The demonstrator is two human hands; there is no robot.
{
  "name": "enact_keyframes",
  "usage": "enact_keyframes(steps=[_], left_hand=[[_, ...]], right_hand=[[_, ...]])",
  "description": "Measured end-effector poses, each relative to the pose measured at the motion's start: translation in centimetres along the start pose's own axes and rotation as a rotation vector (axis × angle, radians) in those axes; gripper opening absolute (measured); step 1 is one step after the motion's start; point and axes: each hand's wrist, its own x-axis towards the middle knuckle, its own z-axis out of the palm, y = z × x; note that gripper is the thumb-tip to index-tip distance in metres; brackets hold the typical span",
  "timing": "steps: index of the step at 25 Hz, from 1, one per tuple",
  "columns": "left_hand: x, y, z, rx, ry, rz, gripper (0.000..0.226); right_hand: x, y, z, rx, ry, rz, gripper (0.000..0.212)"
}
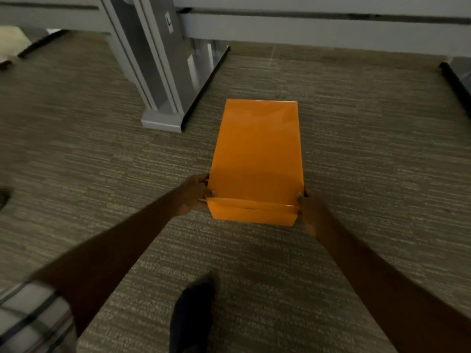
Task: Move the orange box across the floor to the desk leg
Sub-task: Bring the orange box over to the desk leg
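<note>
A tall orange box (257, 154) stands on the carpet in the middle of the view. My left hand (195, 193) grips its near left edge, thumb on the top face. My right hand (307, 207) grips the near right edge the same way. The grey desk leg (153, 72) rises to the left of the box, and its foot (163, 121) rests on the carpet a short gap from the box's far left corner. Box and leg do not touch.
Striped grey-green carpet (356, 149) covers the floor. A dark metal base bar (206, 77) runs behind the leg. Another dark bar (456, 77) lies at the far right. My dark shoe (193, 314) stands below the box. Desk rails cross the top.
</note>
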Motion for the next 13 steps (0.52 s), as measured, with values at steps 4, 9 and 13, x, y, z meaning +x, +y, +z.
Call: enact_keyframes(steps=[4,9,13], left_hand=[[-0.5,0.6,-2.7,-0.056,0.017,0.102,0.055],[-0.1,3.7,-8.2,-0.003,0.180,0.199,0.060],[0.0,6.3,-12.1,0.102,0.202,0.206,0.066]], right_hand=[[-0.1,-1.4,1.6,0.061,-0.080,-0.080,0.044],[-0.1,-4.4,6.8,0.088,-0.164,-0.267,0.044],[1.4,-4.9,10.7,0.153,-0.201,-0.308,0.046]])
